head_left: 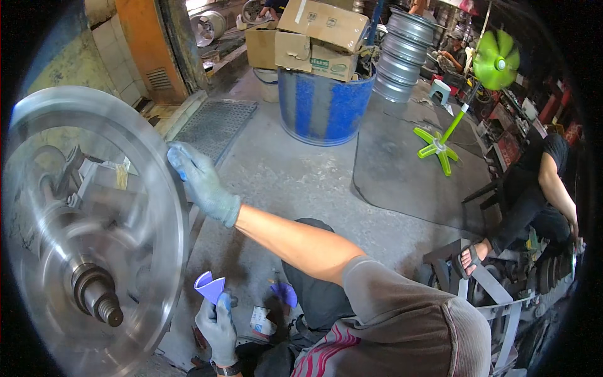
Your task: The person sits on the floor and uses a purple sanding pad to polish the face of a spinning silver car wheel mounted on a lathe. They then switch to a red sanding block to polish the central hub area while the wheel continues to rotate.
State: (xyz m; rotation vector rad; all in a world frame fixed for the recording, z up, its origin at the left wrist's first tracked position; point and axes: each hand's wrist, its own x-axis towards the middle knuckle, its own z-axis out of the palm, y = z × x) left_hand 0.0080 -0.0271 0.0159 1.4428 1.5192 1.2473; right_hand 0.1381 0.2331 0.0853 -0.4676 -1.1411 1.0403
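Note:
A large metal wheel (169, 207), blurred by spinning, fills the left side on a threaded shaft (100, 295). My right hand (202, 183), in a grey glove with blue on it, reaches across to the wheel's right edge. Its fingers are bent together against the rim, and whatever they may hold there is hidden. Lower down, my left hand (218, 330), also gloved and with a watch at the wrist, pinches a folded purple sheet (210, 287) with pale edges, which looks like sandpaper. Another purple piece (286, 293) lies below, beside a white printed packet (262, 320).
Ahead stand a blue drum (323, 107) topped with cardboard boxes (323, 38) and a stack of metal rims (402, 56). A green fan (443, 147) stands on a dark mat (408, 169). Another person (534, 188) sits at the right near metal framework (502, 308).

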